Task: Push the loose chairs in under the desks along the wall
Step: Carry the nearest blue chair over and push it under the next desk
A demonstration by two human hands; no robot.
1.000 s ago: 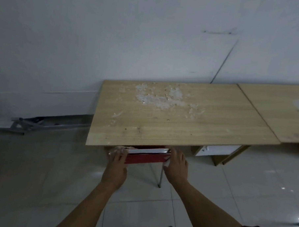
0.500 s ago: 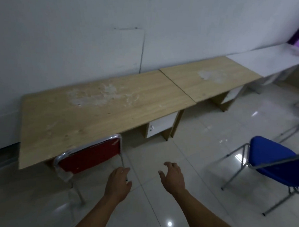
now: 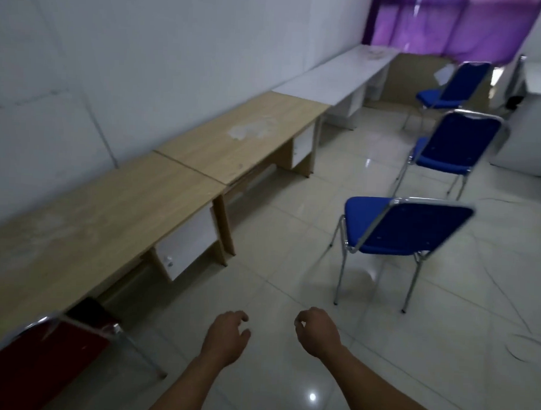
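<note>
Three blue chairs stand loose on the tiled floor [image 3: 274, 298], well apart from the desks: the nearest blue chair [image 3: 395, 232], a second [image 3: 451, 144] and a third [image 3: 451, 87]. The red chair [image 3: 42, 359] sits tucked under the near wooden desk [image 3: 76, 221]. The left hand [image 3: 224, 337] and right hand [image 3: 318, 331] hover empty, fingers loosely curled
</note>
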